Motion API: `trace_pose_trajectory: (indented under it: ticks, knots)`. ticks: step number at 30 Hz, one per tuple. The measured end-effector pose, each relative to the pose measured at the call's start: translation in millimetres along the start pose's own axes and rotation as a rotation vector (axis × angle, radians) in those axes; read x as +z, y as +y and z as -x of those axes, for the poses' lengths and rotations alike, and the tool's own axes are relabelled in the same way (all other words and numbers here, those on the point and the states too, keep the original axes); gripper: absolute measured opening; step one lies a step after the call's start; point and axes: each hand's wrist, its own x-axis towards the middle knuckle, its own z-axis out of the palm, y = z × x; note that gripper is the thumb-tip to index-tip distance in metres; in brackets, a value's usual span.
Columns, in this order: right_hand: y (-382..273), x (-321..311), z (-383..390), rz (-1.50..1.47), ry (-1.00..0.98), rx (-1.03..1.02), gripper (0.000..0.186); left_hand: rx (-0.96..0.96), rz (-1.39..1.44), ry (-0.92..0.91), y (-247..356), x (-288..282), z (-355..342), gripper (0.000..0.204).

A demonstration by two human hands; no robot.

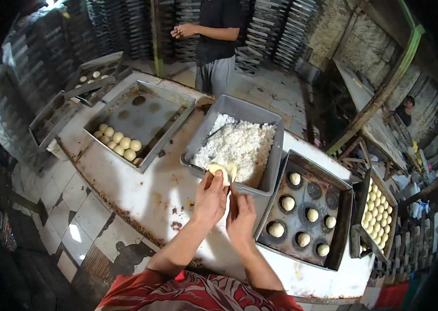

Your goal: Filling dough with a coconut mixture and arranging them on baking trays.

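At the near edge of a grey plastic tub (277, 150), my left hand (211, 199) pinches a flattened piece of pale yellow dough (218, 170). My right hand (241, 212) is close beside it, fingers bent together. A thin pale shape rises from those fingers against the dough; whether it is a tool or a fold of dough I cannot make out. White crumbly filling (242, 147) lies heaped in the tub, just beyond both hands.
Left of the tub, a metal tray (149, 116) holds several dough balls (118, 137). On the right, a dark baking tray (307, 259) carries spaced balls, beside a crate (392, 228) packed with more. A person (218, 46) stands across the table (162, 181).
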Motion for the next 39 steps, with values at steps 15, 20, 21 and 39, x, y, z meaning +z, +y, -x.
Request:
trace_pose_trajectory:
  ticks: [15, 20, 21, 39]
  knots:
    - [24, -45, 156, -0.037, -0.406, 0.122, 0.027, -0.153, -0.608, 0.074, -23, -120, 187, 0.059]
    - [-16, -63, 216, -0.162, -0.834, 0.207, 0.023, -0.412, -0.308, 0.144, -49, -152, 274, 0.053]
    - [-26, -70, 234, -0.134, -0.692, 0.137, 0.017, -0.339, -0.221, 0.151, -53, -157, 281, 0.048]
    - [70, -342, 329, 0.271, -0.225, -0.006, 0.015, -0.672, -0.444, -0.194, -295, -28, 337, 0.031]
